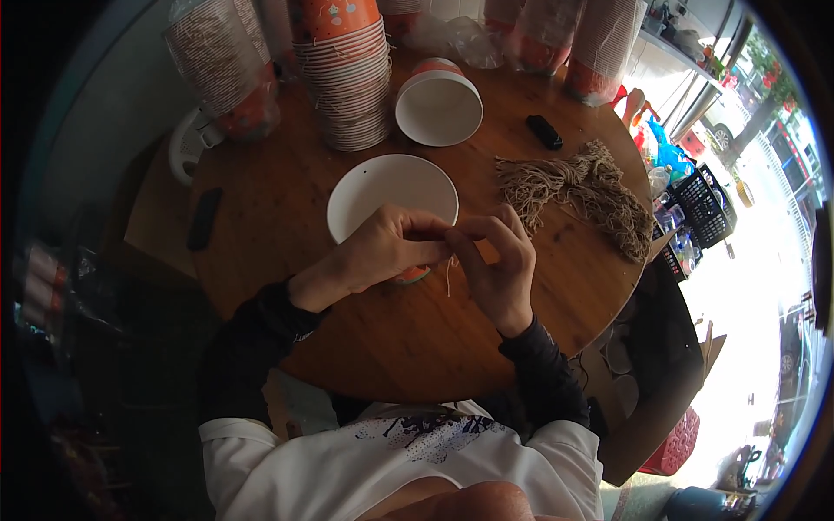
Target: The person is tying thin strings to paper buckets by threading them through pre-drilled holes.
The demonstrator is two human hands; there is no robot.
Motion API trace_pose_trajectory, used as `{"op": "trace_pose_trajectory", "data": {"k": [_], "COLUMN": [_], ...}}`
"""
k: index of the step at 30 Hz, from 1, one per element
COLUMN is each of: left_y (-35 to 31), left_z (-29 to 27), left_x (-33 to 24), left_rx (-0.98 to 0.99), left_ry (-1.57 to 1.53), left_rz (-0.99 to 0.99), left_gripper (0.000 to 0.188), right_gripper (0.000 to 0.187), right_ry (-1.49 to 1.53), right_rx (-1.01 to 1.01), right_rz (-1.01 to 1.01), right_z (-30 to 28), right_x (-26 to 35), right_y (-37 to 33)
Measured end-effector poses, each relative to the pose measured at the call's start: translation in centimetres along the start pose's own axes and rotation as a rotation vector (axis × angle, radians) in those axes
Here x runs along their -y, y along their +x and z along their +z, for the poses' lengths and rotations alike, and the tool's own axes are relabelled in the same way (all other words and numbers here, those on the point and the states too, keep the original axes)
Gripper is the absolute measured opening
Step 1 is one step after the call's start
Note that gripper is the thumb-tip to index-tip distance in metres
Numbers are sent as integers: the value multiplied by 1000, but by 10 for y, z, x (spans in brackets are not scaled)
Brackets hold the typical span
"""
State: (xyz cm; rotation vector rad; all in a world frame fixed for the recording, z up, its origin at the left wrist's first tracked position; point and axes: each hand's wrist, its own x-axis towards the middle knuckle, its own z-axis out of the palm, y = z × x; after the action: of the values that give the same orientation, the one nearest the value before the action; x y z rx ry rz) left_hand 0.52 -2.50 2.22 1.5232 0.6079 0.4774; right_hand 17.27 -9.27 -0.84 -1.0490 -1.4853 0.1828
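Observation:
A paper bucket (382,184) with a white inside lies tipped on the round wooden table, its mouth facing up toward me. One small dark hole shows near its rim. Over the bucket's right lower edge, my left hand (382,250) and my right hand (499,260) meet fingertip to fingertip. Both pinch a thin pale string (449,280), whose loose end dangles below the fingers. How the string runs between the fingertips is hidden. To the right lies a bundle of beige strings (573,191).
Behind stands a tall stack of orange-patterned buckets (343,82), beside another tipped bucket (440,108). More stacks in plastic wrap (221,69) line the far edge. A small black object (545,132) and a dark flat one (204,219) lie on the table (382,347). A black crate (702,208) stands right.

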Motion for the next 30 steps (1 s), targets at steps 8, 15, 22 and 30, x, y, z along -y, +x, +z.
{"op": "trace_pose_trajectory", "data": {"k": [8, 15, 22, 30], "left_y": [3, -3, -5, -4], "left_z": [-6, -1, 4, 9], "left_x": [10, 6, 1, 5], "left_rx": [-123, -121, -193, -310], "left_ry": [-136, -26, 69, 233], "left_rz": [103, 129, 137, 351], "left_gripper": [20, 20, 14, 9], "right_gripper": [15, 13, 14, 12], "right_ry": [434, 216, -36, -30], "right_rx": [60, -14, -78, 2], "right_rz": [339, 254, 36, 32], "right_z": [5, 10, 8, 6], "right_x": [-14, -13, -8, -1], "right_y": [-7, -13, -11, -14]}}
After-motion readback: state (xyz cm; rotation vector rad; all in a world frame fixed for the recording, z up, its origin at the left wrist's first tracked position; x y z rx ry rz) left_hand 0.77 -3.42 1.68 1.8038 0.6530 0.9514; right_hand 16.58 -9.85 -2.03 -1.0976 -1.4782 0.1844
